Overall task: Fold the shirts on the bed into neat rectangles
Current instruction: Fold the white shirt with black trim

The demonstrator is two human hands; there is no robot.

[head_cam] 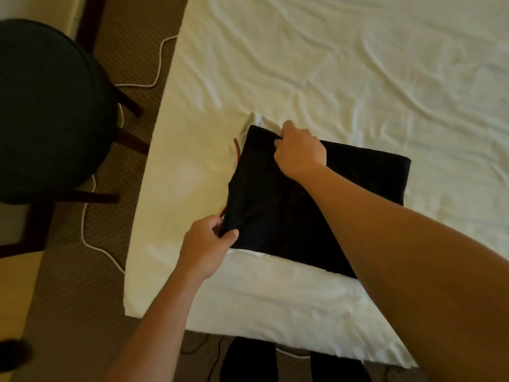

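Left hand (205, 244) and right hand (300, 150) fingers pinch the black shirt (289, 205) left-edge corners, squaring the fold on the bed (358, 64)

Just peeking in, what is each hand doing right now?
Left hand: pinches the near corner of the black shirt.
Right hand: grips the shirt's far edge.

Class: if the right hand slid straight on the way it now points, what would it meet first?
Probably the white garment peeking out beyond the black shirt that the right hand grips; depth is unclear.
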